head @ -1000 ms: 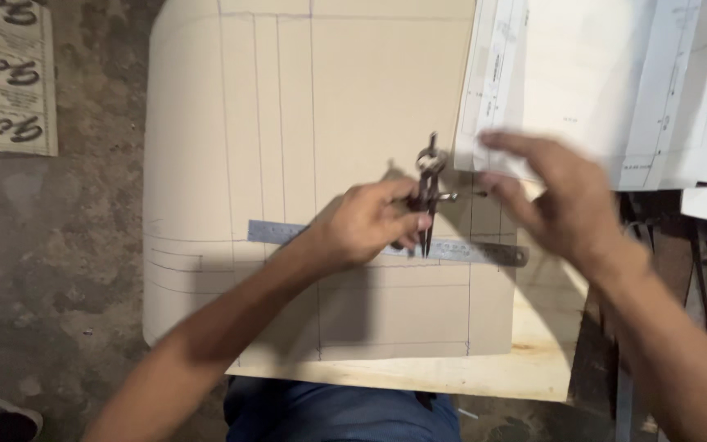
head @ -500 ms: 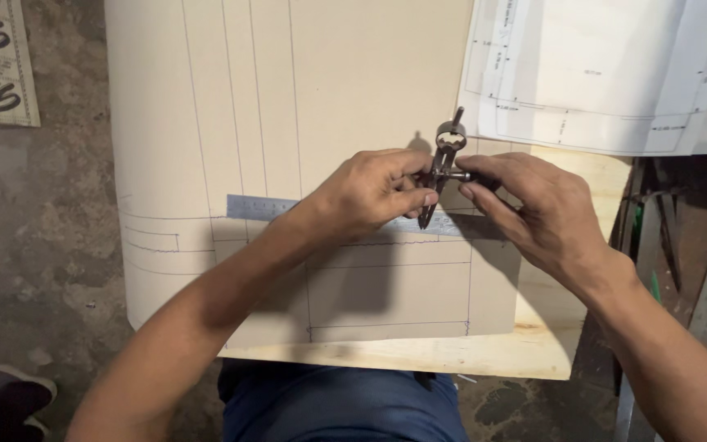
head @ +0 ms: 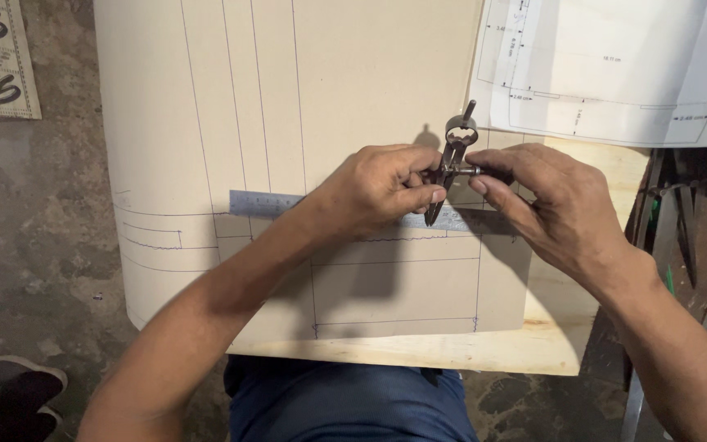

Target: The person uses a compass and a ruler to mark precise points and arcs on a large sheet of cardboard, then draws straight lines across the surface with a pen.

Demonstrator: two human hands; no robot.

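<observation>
Divider (head: 452, 168) pinched between both hands, seemingly over ruler (head: 263, 202).

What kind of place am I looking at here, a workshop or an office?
Most likely a small craft workshop: marked cardboard sheet on a wooden board, steel ruler under metal dividers, technical drawing, rough concrete floor.

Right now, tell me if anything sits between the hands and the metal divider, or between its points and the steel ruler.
Nothing visible does. The left hand and right hand both already hold the metal divider directly. Its points hang just above the steel ruler lying on the tan card sheet, with no object between them.
</observation>
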